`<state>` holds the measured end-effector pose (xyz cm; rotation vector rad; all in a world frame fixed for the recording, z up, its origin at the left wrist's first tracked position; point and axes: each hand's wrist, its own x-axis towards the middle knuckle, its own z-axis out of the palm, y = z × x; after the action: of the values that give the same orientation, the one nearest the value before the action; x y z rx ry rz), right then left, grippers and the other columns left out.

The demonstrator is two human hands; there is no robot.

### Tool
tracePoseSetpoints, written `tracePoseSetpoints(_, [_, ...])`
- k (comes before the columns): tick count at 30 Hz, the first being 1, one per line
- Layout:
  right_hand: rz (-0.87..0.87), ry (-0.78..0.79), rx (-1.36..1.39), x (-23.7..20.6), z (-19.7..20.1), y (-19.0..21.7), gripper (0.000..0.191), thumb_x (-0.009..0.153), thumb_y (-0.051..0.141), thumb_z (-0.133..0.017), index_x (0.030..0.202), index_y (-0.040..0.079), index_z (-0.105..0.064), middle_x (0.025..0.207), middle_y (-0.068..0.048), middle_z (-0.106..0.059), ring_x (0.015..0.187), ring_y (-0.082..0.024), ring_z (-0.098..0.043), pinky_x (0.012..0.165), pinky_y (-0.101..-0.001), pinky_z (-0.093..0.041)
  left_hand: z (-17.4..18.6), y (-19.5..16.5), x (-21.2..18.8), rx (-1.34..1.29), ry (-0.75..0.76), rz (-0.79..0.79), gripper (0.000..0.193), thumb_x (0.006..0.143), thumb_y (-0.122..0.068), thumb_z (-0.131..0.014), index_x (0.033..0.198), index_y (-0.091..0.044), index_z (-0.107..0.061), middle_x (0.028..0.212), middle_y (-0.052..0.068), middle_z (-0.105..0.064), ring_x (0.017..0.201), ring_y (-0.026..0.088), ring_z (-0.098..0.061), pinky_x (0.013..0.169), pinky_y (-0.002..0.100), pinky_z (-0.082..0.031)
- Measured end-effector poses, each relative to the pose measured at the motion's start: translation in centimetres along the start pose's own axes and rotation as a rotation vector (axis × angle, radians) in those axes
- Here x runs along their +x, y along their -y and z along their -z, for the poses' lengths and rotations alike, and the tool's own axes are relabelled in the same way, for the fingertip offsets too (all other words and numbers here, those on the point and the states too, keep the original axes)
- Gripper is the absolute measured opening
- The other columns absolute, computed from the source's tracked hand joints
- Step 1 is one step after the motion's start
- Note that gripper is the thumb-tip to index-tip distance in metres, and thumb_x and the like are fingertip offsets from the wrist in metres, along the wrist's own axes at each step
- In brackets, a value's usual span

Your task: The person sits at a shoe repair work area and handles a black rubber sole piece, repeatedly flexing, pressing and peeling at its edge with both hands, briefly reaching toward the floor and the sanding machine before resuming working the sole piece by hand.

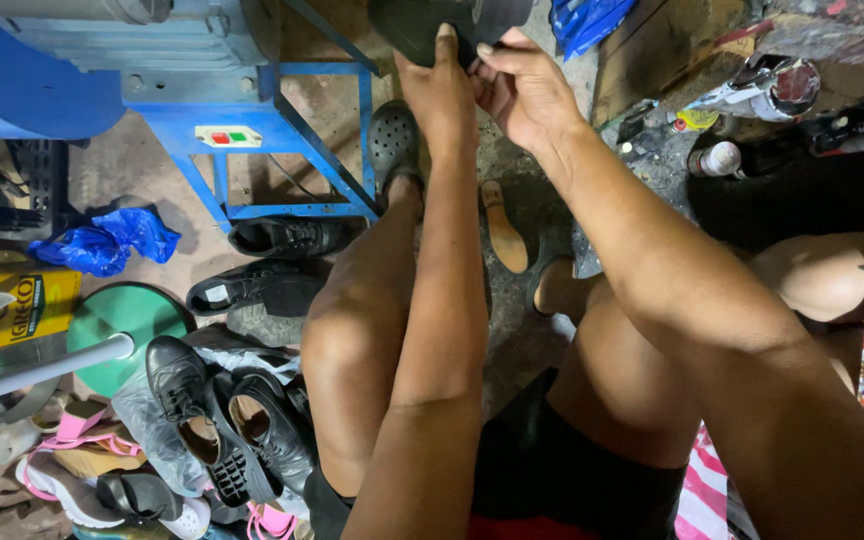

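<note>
Both hands up by blue machine stand (282, 130): left hand (439, 92) and right hand (518, 88) closed around dark shoe (447, 22), probably sole, partly cropped.

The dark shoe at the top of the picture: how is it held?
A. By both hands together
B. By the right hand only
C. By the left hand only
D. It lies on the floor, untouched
A: the left hand and the right hand both grip the dark shoe, raised above the floor in front of the knees.
</note>
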<state>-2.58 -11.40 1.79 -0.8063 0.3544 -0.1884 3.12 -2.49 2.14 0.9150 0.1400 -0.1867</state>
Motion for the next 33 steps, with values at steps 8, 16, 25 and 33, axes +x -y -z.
tracePoseSetpoints(8, [-0.021,-0.027,0.005,-0.3,0.8,0.0,0.019,0.099,-0.002,-0.062,0.115,0.007,-0.067,0.099,-0.007,-0.066,0.084,-0.017,-0.062,0.077,-0.0336,-0.057,0.0,-0.4,-1.4,0.004,0.004,0.041,0.044,0.097,-0.008,-0.064,0.136,0.001,-0.047,0.099,0.017,-0.068,0.058,0.016,-0.064,0.042,0.028,-0.054])
tracePoseSetpoints(16, [-0.001,0.017,-0.043,-1.1,1.0,0.2,0.030,0.100,-0.004,-0.060,0.127,0.009,-0.066,0.112,-0.003,-0.067,0.092,-0.016,-0.061,0.088,-0.0346,-0.058,0.6,0.8,-1.2,-0.030,0.014,-0.005,0.040,0.096,-0.009,-0.066,0.130,0.006,-0.050,0.107,0.016,-0.068,0.080,0.019,-0.069,0.057,0.030,-0.058])
tracePoseSetpoints(25, [-0.006,0.019,-0.119,-2.5,1.3,0.5,0.022,0.100,0.000,-0.061,0.121,0.007,-0.062,0.110,-0.006,-0.067,0.097,-0.019,-0.067,0.090,-0.0379,-0.059,1.3,0.7,-2.3,0.100,0.056,-0.107,0.039,0.096,-0.008,-0.066,0.130,0.009,-0.055,0.115,0.019,-0.070,0.099,0.025,-0.068,0.090,0.037,-0.055])
tracePoseSetpoints(33, [0.028,-0.066,-0.169,-1.0,-0.4,-0.3,0.018,0.096,0.006,-0.069,0.112,0.011,-0.066,0.091,0.003,-0.062,0.076,-0.010,-0.055,0.073,-0.0302,-0.055,0.6,0.6,-2.1,0.100,-0.056,-0.185,0.035,0.100,-0.006,-0.064,0.131,0.006,-0.053,0.113,0.016,-0.070,0.095,0.024,-0.070,0.081,0.036,-0.059])
